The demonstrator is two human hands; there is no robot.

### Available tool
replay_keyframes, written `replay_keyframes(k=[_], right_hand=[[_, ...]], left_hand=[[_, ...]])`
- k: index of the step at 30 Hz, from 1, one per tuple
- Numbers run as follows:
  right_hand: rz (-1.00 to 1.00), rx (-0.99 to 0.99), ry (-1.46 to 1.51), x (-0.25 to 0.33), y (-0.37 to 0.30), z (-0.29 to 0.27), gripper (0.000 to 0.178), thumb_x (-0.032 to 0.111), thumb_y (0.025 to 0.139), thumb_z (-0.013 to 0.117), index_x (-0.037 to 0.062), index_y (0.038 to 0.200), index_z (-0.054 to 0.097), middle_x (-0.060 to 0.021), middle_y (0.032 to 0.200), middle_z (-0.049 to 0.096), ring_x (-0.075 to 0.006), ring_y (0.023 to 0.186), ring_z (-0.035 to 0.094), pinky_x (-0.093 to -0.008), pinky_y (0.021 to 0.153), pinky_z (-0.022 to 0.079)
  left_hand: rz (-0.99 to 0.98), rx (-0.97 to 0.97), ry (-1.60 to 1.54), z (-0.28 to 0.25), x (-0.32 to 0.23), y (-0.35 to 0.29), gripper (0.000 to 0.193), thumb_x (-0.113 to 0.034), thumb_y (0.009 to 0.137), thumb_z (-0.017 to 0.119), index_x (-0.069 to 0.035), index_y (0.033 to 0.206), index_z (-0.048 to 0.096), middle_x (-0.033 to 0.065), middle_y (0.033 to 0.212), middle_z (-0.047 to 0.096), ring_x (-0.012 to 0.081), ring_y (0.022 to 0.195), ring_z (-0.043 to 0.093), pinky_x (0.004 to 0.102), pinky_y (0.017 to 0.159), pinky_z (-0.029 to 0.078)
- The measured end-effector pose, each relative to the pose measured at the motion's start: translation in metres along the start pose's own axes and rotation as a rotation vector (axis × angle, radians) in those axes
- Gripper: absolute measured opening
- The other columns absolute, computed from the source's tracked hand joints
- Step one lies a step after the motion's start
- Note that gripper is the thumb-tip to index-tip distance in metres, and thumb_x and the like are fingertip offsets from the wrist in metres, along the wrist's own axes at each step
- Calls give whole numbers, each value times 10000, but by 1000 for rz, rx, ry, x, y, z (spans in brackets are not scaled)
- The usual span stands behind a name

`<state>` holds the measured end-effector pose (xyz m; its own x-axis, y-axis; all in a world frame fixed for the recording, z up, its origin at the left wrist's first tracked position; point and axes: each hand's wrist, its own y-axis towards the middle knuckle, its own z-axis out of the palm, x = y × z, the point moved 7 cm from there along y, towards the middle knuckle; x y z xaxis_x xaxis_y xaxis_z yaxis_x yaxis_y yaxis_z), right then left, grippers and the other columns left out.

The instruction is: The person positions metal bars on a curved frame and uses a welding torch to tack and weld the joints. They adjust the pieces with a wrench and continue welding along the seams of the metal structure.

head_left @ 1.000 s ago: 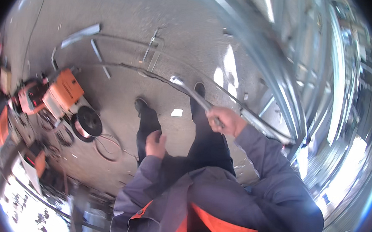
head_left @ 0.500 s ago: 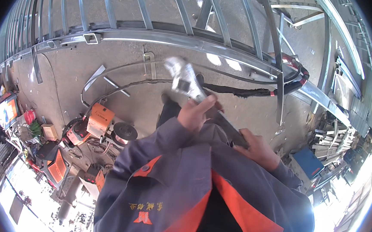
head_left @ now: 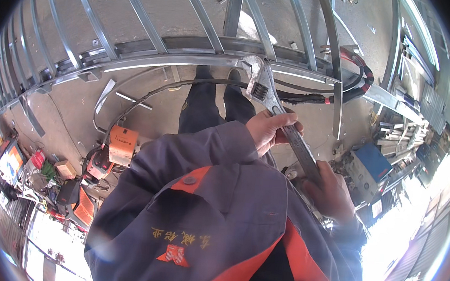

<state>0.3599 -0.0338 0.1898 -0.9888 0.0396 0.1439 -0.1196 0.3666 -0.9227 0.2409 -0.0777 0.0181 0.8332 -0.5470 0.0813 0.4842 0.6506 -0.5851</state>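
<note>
A large silver adjustable wrench (head_left: 273,103) slants across in front of me, its jaw end far and its handle end near. My left hand (head_left: 270,128) is closed round the upper handle, just below the adjusting screw. Further down, my right hand (head_left: 331,195) grips the end of the same handle. The jaw overlaps the long metal rail of the frame (head_left: 189,59) in the picture; I cannot tell whether it touches. Part of the handle is hidden under my fingers.
Upright metal bars (head_left: 142,15) rise from the rail. A black cable (head_left: 158,90) loops over the floor near my legs. Orange machines (head_left: 123,143) stand at the left. A blue-topped box (head_left: 370,162) and stacked metal offcuts (head_left: 405,133) lie at the right.
The wrench and both hands have shifted to the right in the picture, and the jaw now overlaps the rail. My legs and feet have come into fuller view. Both hands keep their grip.
</note>
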Motion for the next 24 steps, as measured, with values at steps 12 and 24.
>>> replay_keyframes(k=[12, 24], right_hand=[[-7, -67, -215, 101, -40, -55, 605, 148, 841, 665, 67, 1426, 533, -193, 861, 742, -336, 784, 759, -448, 715, 578], [173, 298, 199, 103, 19, -24, 626, 147, 919, 587, 89, 1520, 426, -108, 869, 680, -199, 775, 689, -342, 700, 532]], left_hand=[[-113, 137, -131, 22, -32, -24, 318, -309, 994, 673, -66, 1190, 613, 137, 1040, 729, 246, 972, 740, 399, 908, 611], [208, -104, -164, -43, -62, -12, 407, -467, 1011, 659, -92, 1167, 636, 49, 1039, 727, 181, 1038, 708, 346, 945, 596]])
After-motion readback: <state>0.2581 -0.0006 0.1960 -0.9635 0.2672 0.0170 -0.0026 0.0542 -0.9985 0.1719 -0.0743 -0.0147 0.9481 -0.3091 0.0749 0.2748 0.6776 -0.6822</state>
